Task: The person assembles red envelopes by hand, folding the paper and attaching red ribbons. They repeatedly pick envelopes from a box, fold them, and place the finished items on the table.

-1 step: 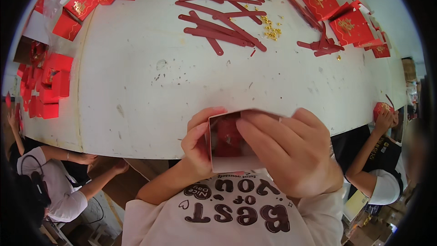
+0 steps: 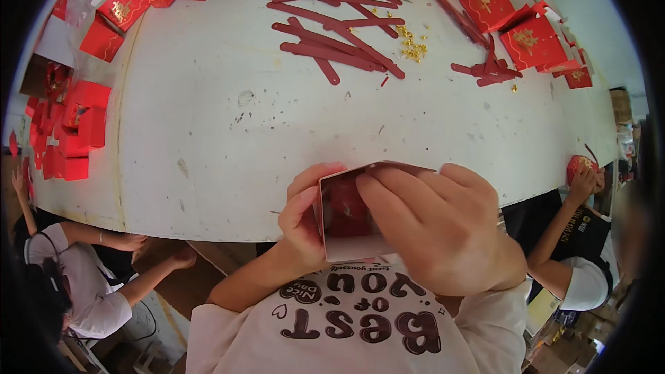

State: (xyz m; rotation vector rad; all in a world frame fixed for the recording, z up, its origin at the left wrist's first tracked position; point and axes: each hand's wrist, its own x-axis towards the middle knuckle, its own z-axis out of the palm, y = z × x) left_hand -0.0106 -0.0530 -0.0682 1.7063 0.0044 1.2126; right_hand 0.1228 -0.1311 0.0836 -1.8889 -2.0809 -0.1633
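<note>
A small open-topped paper box (image 2: 357,249) with white inner walls stands before my chest at the table's near edge. My left hand (image 2: 303,211) is closed round its left side, fingers at the far corner. Deep red shows inside the box; I cannot make out what it is. My right hand (image 2: 443,228) reaches over the right side with its bent fingers inside, against the far wall. Its fingertips and thumb are hidden, and so is anything they pinch. Farther off lie dark red strips (image 2: 325,52) with holed ends, beside small gold fasteners (image 2: 414,50).
Red boxes with gold print (image 2: 526,41) line the far right, near more red strips (image 2: 492,69). Other red boxes (image 2: 128,3) stand far left, some near clear plastic. A person (image 2: 83,270) sits at the left; another (image 2: 575,256) at the right handles a red box (image 2: 580,166).
The box has tilted slightly, its far edge showing more. My right hand has shifted a little, fingers still inside the box. My left hand keeps its hold.
</note>
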